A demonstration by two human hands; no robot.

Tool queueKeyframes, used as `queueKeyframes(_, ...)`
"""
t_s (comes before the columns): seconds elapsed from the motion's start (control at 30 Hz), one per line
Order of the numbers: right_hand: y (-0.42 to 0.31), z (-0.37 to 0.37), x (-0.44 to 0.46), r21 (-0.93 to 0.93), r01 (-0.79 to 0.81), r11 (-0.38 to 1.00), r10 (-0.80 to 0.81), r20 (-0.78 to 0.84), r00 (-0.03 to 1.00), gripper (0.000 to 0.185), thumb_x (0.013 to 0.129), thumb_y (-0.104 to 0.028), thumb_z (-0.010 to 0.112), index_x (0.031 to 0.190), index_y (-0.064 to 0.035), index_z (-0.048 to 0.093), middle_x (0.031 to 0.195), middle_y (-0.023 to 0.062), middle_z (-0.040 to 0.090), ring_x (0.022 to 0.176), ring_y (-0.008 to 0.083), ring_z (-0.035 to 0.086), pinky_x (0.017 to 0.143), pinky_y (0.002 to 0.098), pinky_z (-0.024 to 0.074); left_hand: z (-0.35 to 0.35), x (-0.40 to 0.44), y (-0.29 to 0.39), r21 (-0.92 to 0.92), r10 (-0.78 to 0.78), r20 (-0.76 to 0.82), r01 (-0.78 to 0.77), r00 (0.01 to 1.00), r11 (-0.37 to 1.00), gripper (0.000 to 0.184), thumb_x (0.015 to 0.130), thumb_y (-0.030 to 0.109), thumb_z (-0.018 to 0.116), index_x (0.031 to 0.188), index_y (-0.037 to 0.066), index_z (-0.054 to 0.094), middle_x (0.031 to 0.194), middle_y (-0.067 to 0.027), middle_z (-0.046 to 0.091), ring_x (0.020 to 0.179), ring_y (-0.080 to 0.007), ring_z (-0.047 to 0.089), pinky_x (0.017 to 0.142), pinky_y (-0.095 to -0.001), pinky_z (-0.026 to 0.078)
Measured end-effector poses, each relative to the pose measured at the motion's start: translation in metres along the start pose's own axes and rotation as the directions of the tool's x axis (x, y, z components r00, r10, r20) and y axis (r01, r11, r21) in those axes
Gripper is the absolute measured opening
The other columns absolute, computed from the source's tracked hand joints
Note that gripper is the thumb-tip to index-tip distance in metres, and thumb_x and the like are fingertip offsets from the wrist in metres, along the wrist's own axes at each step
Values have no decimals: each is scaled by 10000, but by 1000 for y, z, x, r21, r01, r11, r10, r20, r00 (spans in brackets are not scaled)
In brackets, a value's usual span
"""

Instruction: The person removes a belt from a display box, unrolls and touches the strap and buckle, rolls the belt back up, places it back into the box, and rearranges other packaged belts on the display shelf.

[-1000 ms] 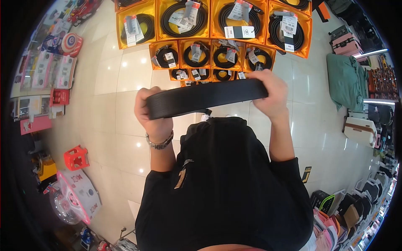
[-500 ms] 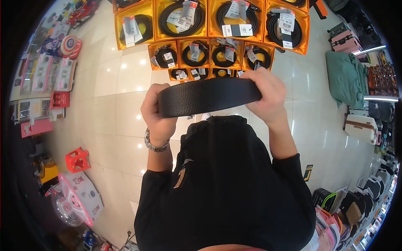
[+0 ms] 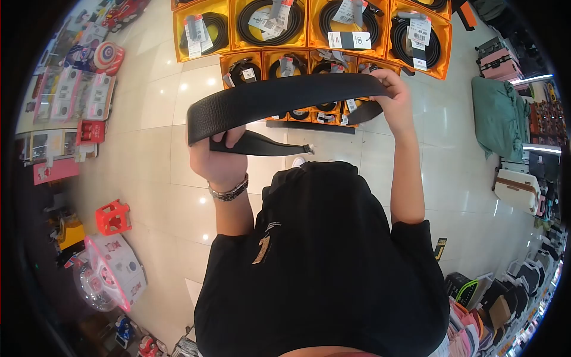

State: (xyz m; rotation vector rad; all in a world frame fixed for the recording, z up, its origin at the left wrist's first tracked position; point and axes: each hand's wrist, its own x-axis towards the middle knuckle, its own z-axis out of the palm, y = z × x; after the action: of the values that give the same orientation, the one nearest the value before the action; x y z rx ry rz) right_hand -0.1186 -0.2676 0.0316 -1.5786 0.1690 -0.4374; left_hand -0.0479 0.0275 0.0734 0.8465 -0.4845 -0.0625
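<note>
A black leather belt (image 3: 285, 92) with a pebbled surface stretches in an arc between my two hands. My left hand (image 3: 217, 162), with a metal-band watch (image 3: 229, 190) on its wrist, is closed round the belt at the left bend. From there a narrower stretch of the belt (image 3: 262, 144) runs back to the right, ending in a small metal piece. At the right, my right hand (image 3: 392, 98) grips the belt, and another part of the strap hangs below it.
Beyond my hands, orange boxes (image 3: 270, 35) hold coiled black belts with white tags (image 3: 350, 40). A red stool (image 3: 113, 218) and toy boxes stand on the left. On the right are a green cover (image 3: 493, 116), suitcases (image 3: 516, 191) and bags.
My hands have moved farther apart, the left outward and the right upward. The belt has opened into a longer arc, and its narrower stretch now shows below.
</note>
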Motion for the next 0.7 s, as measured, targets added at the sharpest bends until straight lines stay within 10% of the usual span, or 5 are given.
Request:
queueKeyframes(0.13,19,11,-3,668,-202,716,34,256,966,251,881,-142,537,1086,2,554,836,95,597,792,185,588,784,330,489,28,2,-10,-129,-129,100,141,987,982,291,950,368,394,778,135,405,619,37,329,457,-91,275,491,-254,232)
queueKeyframes(0.23,6,40,-7,849,-145,509,210,41,977,372,891,-250,545,1151,14,507,963,140,586,873,240,575,837,398,492,35,0,-20,-183,-165,105,182,981,966,284,954,373,390,787,143,397,614,37,308,459,-93,264,488,-259,228)
queueKeyframes(0.37,25,63,-7,902,-341,265,-41,364,930,756,809,-498,652,1325,-6,402,1275,158,498,1181,323,485,968,419,401,54,9,-18,-419,-225,98,245,969,874,332,978,407,372,777,143,379,603,32,298,451,-92,256,479,-257,223)
queueKeyframes(0.57,52,105,-42,442,-329,835,-41,644,764,566,830,-120,652,1327,-9,405,1189,126,550,1116,142,528,917,286,422,56,19,-14,-504,-349,-139,237,927,831,370,996,419,318,778,127,386,600,24,306,464,-113,292,496,-266,275)
queueKeyframes(0.7,11,86,-47,118,-418,901,248,650,718,231,774,-155,759,886,3,633,639,-7,569,540,67,553,500,214,445,32,35,-15,-700,-137,132,190,982,688,325,984,350,399,753,121,412,589,25,328,475,-101,312,520,-258,281)
